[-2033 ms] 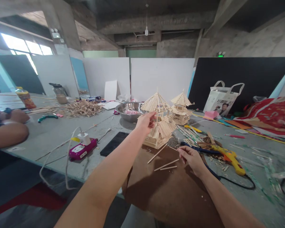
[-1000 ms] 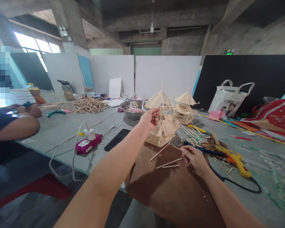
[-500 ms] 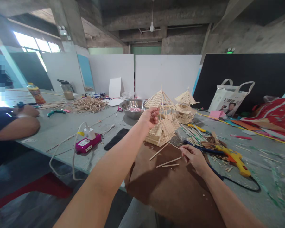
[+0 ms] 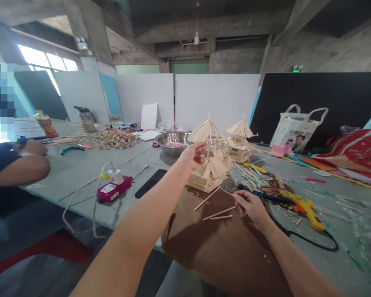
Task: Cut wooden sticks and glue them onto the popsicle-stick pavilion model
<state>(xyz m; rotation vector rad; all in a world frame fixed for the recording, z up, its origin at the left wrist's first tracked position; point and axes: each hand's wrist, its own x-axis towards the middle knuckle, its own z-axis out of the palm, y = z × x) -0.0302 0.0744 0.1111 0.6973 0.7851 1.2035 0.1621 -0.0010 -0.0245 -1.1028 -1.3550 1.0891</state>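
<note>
Bare, matt wood gives the stick-built model pavilion (image 4: 216, 165) at centre its ridged roofs, beside a shiny, smooth metal bowl (image 4: 167, 152) on the far side. At left, a glossy plastic power strip (image 4: 114, 189) sits on the scuffed, matt table (image 4: 68, 171); at right, a plastic glue gun (image 4: 307, 209). Rough concrete beams (image 4: 210, 25) span overhead.

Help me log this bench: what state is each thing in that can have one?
Nearer stick pagoda: upright.
Farther stick pagoda: upright.
Left grip: curled.
Right grip: pinching thin stick.
Power strip: adapter plugged in.
Phone or tablet: unlit.
Glue gun: lying flat; heat unclear.
Steel bowl: holding pinkish pieces.
Drink bottle: capped.
Tote bag: standing.
Green sign: lit.
</note>
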